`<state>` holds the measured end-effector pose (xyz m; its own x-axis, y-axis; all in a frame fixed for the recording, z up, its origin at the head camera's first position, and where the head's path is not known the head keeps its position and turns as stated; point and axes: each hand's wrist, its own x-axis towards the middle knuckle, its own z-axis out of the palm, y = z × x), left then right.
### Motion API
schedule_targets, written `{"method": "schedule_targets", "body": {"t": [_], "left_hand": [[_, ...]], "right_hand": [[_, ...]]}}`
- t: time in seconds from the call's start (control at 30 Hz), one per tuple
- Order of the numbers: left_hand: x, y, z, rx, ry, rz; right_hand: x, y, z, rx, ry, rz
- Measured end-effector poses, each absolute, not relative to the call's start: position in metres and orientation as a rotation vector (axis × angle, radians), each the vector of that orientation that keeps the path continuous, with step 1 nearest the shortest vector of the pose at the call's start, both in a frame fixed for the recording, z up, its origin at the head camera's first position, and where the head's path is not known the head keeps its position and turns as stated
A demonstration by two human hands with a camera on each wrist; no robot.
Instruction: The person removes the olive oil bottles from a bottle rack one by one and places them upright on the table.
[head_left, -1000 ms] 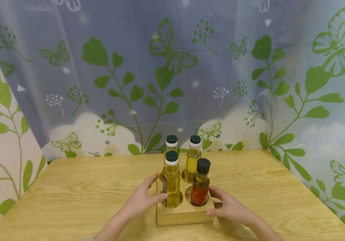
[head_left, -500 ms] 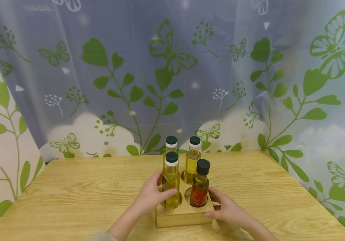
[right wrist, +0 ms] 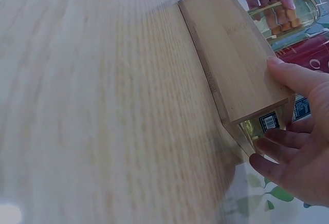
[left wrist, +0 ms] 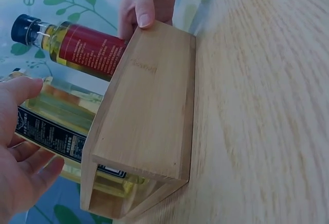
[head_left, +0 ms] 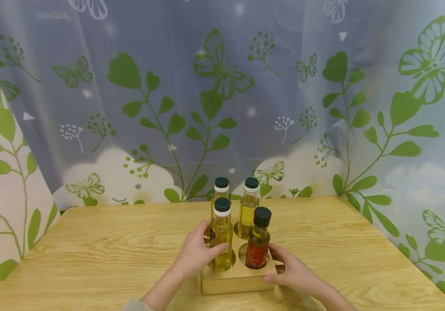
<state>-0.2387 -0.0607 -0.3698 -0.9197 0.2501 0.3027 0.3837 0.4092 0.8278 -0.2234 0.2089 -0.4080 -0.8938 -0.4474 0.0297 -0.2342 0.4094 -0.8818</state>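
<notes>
A wooden bottle rack (head_left: 238, 285) stands on the table with bottles upright in its round holes. My left hand (head_left: 195, 255) grips the front-left oil bottle (head_left: 222, 231), which has yellow oil, a dark green cap and a black label. Its thumb lies across the front of the glass, and the fingers reach round the far side. At the rack's right end, my right hand (head_left: 296, 270) holds the wood, thumb on the front top edge and fingers at the open side. Close to that hand is a dark-capped bottle with a red label (head_left: 257, 255).
Behind these, two more green-capped oil bottles, one at left (head_left: 221, 185) and one at right (head_left: 248, 211), fill the rear holes. The wood-grain table (head_left: 109, 250) runs back to a curtain (head_left: 148, 129) printed with leaves and butterflies.
My left hand has moved right and closed in on the front-left oil bottle, its thumb now farther across the glass. The right hand stays on the rack, which stays in place.
</notes>
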Motion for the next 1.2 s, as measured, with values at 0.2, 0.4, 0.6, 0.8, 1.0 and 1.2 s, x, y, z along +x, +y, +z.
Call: {"method": "schedule_targets", "body": {"t": [0.2,0.4,0.6,0.8,1.0,1.2], "left_hand": [[-0.237,-0.059,-0.373,-0.55,-2.501,-1.563],[-0.235,-0.058,-0.363,-0.543,-2.453,-1.601],[-0.23,-0.063,-0.345,-0.543,-2.408,-1.621],[-0.227,-0.074,-0.329,-0.518,-2.401,-1.611],[-0.228,-0.09,-0.316,-0.424,-2.448,-1.635],[-0.233,-0.112,-0.315,-0.322,-2.493,-1.616]], "right_hand": [[-0.222,0.209,-0.408,-0.598,2.439,-1.499],[-0.223,0.208,-0.41,-0.579,2.436,-1.512],[-0.222,0.208,-0.409,-0.589,2.44,-1.509],[-0.221,0.208,-0.411,-0.557,2.453,-1.492],[-0.22,0.207,-0.41,-0.553,2.451,-1.491],[-0.221,0.208,-0.408,-0.554,2.454,-1.493]]}}
